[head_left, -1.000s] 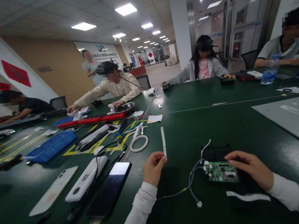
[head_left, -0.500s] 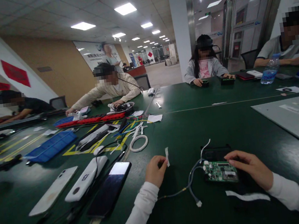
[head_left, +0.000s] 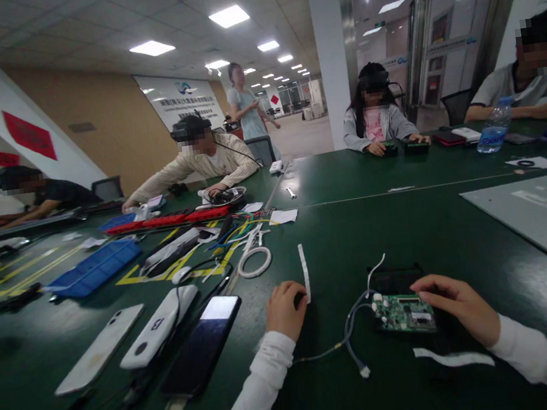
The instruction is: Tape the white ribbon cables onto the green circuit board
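Note:
My left hand (head_left: 285,312) pinches the lower end of a narrow white strip (head_left: 304,269), which stands upright above the fingers. It looks like a flat ribbon cable, but I cannot be sure. At the right, my right hand (head_left: 462,309) grips the upper right corner of a green circuit board (head_left: 399,313) between thumb and fingers. The board sits on a dark housing, partly hidden beneath it. Grey wires (head_left: 350,326) run from the board's left side and end in a white connector (head_left: 365,372). A second white strip (head_left: 452,359) lies below my right hand.
Left of my arm lie a dark phone (head_left: 202,349), a white power bank (head_left: 161,327) and a white phone (head_left: 99,349). Beyond are a blue tray (head_left: 93,269), a white ring (head_left: 254,262) and loose wires. A grey panel (head_left: 538,224) lies right. Co-workers sit around the green table.
The white strip in my left hand now stands taller and straighter above the fingers. My right hand stays at the board. A person walking in the background has moved right.

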Motion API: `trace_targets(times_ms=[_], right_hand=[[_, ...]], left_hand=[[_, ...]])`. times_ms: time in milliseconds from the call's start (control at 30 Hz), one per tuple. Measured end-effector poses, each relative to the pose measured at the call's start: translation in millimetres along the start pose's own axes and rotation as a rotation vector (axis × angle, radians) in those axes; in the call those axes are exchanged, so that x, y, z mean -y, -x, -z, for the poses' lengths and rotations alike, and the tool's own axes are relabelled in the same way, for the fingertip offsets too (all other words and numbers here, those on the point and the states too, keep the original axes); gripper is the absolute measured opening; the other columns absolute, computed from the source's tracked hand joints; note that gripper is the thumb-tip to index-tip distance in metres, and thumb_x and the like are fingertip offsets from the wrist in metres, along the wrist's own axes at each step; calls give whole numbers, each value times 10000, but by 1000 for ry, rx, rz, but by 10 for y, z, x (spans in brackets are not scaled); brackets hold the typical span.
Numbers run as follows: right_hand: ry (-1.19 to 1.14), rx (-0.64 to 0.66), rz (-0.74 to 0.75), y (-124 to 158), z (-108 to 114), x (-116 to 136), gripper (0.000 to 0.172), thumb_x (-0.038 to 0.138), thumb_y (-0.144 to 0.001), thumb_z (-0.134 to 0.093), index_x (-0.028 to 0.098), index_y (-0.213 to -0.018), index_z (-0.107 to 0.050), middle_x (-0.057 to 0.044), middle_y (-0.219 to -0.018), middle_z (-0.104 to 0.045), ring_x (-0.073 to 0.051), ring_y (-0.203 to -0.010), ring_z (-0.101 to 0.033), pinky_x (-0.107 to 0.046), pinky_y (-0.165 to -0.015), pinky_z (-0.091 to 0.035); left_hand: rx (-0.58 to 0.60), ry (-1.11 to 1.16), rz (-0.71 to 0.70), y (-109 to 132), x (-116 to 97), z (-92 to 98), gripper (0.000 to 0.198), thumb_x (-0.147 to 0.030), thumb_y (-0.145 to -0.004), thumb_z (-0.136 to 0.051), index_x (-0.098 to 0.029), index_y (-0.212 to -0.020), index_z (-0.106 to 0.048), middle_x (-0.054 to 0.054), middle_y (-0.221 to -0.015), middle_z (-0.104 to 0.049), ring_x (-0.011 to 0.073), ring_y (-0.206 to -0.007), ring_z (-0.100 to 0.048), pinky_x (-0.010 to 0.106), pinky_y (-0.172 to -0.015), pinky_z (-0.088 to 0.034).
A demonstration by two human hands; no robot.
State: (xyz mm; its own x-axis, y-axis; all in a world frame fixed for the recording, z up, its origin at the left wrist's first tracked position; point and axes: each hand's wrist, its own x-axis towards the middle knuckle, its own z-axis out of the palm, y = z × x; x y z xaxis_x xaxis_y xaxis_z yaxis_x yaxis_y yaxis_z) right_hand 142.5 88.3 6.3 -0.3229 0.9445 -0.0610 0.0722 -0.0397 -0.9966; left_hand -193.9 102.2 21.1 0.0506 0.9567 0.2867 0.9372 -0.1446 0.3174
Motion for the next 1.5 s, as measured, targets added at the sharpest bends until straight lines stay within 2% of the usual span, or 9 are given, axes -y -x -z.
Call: trace_targets(times_ms=[200, 333, 500, 633, 800, 900, 1033, 1233, 1500], right_hand=[[32, -10, 1, -15, 13, -33, 294, 428, -703, -529, 224, -905, -592, -29, -950, -587, -200, -884, -530, -344, -773, -423], [12, -8, -4, -10, 9, -41, 292, 426, -707, -523, 231, -915, -587, -26, -961, -581, -203, -889, -529, -356, -778, -426], [10, 3, -8, 14, -10, 27, 289, 429, -705, -525, 232, -908, -588, -29, -956, -581, -202, -872, -533, -349, -754, -437], [19, -12, 8, 15, -15, 35, 283, 420, -701, -534, 226, -899, -592, -30, -943, -585, -201, -870, -532, -345, -755, -430], [24, -18, 38, -18, -13, -15, 277, 410, -709, -533, 215, -896, -592, -28, -916, -593, -190, -851, -540, -329, -758, -420], [34, -38, 65, -43, -17, -29, 299, 431, -691, -547, 207, -880, -603, -31, -904, -601, -193, -850, -542, -328, -768, -412], [35, -41, 56, -50, -21, -10, 312, 439, -684, -547, 203, -879, -606, -35, -901, -604, -196, -849, -542, -335, -772, -412], [0, -16, 49, -36, -10, -4, 274, 413, -697, -543, 217, -879, -605, -26, -899, -599, -191, -849, -539, -343, -776, -410], [40, -22, 36, -38, -9, 10, 289, 428, -703, -529, 217, -888, -599, -24, -915, -595, -188, -866, -534, -322, -773, -415]], left_hand=[[-41, -50, 33, 15, -65, 50, 181, -198, -706, -504, -239, -868, -574, 27, -964, -548, 215, -936, -463, 352, -782, -344], [-70, -17, 9, 30, -188, 119, 184, -203, -722, -489, -243, -877, -580, 28, -974, -561, 218, -945, -468, 355, -791, -339], [12, 169, -89, 16, -462, 162, 194, -205, -736, -484, -230, -900, -584, 27, -932, -597, 198, -922, -495, 344, -788, -360], [103, 393, -129, -110, -698, 46, 170, -208, -714, -514, -210, -862, -599, 25, -866, -622, 166, -842, -539, 316, -779, -396], [225, 575, -66, -339, -884, -257, 149, -188, -679, -539, -179, -819, -588, 25, -819, -629, 136, -779, -564, 271, -739, -430], [276, 636, -22, -404, -925, -409, 141, -168, -654, -556, -168, -794, -572, 20, -775, -629, 129, -742, -571, 263, -714, -441], [302, 660, -22, -400, -935, -494, 142, -150, -636, -568, -164, -777, -561, 9, -715, -618, 123, -696, -568, 254, -677, -443], [286, 632, -31, -376, -929, -486, 152, -169, -642, -563, -167, -794, -567, 2, -686, -604, 116, -665, -552, 242, -645, -433], [323, 600, 7, -371, -923, -401, 173, -215, -637, -569, -149, -791, -611, 18, -679, -614, 125, -638, -547, 248, -616, -429]])
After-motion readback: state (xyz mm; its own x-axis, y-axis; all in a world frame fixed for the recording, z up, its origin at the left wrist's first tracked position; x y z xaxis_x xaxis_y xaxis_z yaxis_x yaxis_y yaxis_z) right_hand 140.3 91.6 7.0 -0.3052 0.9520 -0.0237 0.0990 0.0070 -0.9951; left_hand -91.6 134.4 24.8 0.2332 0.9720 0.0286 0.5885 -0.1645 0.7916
